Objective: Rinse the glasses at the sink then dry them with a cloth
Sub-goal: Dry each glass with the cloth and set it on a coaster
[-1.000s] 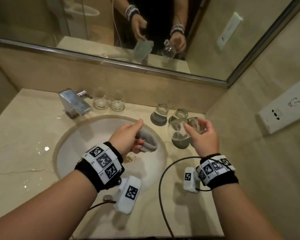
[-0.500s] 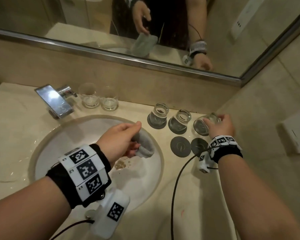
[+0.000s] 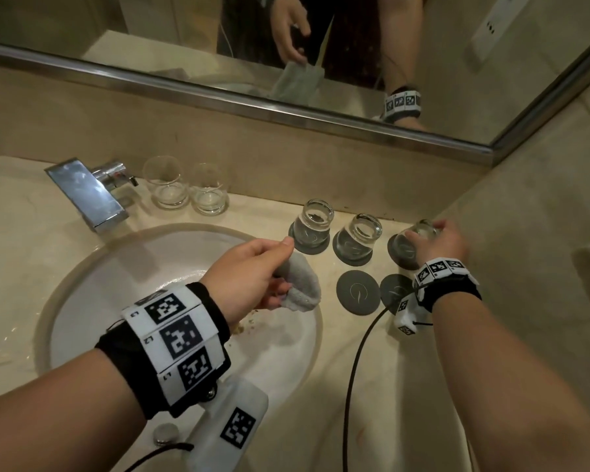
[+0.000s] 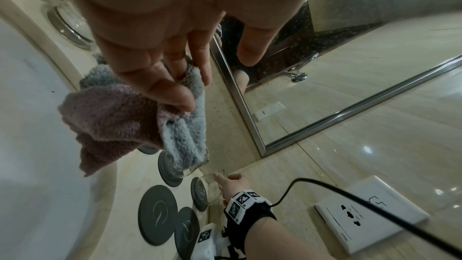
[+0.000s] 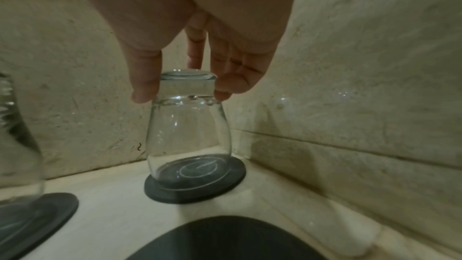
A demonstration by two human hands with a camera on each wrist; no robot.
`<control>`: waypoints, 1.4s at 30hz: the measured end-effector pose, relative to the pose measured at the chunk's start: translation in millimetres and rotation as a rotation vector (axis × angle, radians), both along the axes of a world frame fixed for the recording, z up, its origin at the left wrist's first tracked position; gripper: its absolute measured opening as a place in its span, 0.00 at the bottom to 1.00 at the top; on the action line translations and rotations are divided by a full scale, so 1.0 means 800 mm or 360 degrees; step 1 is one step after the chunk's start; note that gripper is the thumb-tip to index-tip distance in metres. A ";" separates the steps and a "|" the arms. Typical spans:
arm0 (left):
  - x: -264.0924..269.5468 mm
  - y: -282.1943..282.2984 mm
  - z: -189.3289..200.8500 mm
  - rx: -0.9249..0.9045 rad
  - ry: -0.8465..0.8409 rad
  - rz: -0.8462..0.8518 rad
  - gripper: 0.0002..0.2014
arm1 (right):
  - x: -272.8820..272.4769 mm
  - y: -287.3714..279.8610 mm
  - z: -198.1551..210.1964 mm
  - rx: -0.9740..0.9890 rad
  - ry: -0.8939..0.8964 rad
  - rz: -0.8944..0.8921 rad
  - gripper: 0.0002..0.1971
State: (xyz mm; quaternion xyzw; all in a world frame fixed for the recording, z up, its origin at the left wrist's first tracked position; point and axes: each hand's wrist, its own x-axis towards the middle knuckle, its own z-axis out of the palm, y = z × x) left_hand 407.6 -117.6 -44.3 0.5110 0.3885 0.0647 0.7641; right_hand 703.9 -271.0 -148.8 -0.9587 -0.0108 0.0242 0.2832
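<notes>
Three glasses inverted on coasters; your right hand (image 3: 438,241) grips the third glass (image 5: 186,126), left hand (image 3: 249,277) clutches the cloth (image 3: 302,289). Two upright glasses (image 3: 184,189) apparently remain.

Mirror (image 3: 184,35), wall socket (image 4: 370,216), five dark coasters (image 3: 357,291).

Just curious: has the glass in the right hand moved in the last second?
Yes. The glass went from over the front coasters back onto the rear corner coaster.
</notes>
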 end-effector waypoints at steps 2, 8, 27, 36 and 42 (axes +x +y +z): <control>0.001 0.001 -0.001 -0.0004 -0.0003 0.0001 0.13 | 0.000 0.001 0.000 -0.0069 -0.0012 0.0038 0.25; -0.005 0.012 -0.002 -0.0018 -0.0029 0.0040 0.10 | -0.012 0.006 0.019 -0.0176 -0.0146 0.0010 0.33; -0.158 0.120 -0.004 0.0025 0.0052 0.0630 0.08 | -0.244 0.342 0.007 -0.0351 0.0146 0.1570 0.25; -0.238 0.140 -0.005 -0.0013 -0.0029 0.0811 0.10 | -0.259 0.343 -0.003 -0.0332 -0.0083 0.1323 0.09; -0.244 0.130 0.012 -0.0038 -0.0057 0.0784 0.09 | -0.293 0.270 0.028 -0.0056 -0.0190 0.1233 0.06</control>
